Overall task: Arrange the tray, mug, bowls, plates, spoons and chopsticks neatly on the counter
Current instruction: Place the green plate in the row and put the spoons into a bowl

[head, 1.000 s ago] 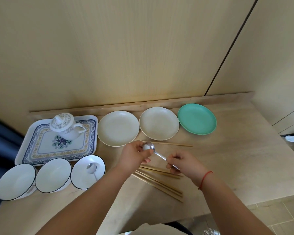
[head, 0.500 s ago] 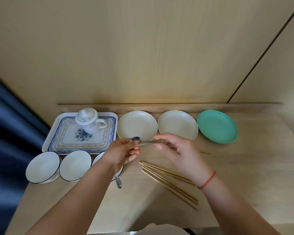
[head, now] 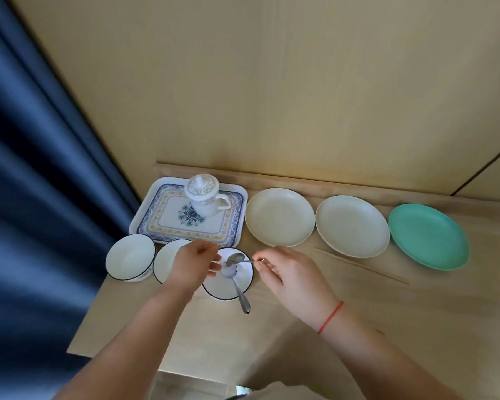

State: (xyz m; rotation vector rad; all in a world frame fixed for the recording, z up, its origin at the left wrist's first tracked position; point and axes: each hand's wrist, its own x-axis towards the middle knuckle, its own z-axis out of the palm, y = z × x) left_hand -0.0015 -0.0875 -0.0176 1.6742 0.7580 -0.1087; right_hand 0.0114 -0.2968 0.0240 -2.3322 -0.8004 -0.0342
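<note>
My right hand (head: pixel 289 272) pinches the handle of a metal spoon (head: pixel 235 258), whose bowl hangs over the rightmost white bowl (head: pixel 214 287). A second spoon (head: pixel 240 294) lies in that bowl with its handle over the rim. My left hand (head: pixel 195 264) hovers just left of the held spoon, fingers loosely curled, holding nothing that I can see. It covers part of the middle bowl (head: pixel 166 256); a third bowl (head: pixel 130 256) stands at the left. Behind them, a lidded mug (head: pixel 204 197) stands on the patterned tray (head: pixel 156 217).
Two cream plates (head: pixel 280 216) (head: pixel 352 225) and a green plate (head: pixel 429 236) line the back wall. One chopstick (head: pixel 361 265) lies in front of them. A blue curtain (head: pixel 41 197) hangs at the left, past the counter's edge (head: pixel 93 313).
Both hands have moved left with the spoon, from above the chopsticks to over the rightmost bowl. My left hand no longer touches the spoon's bowl. The view has swung left.
</note>
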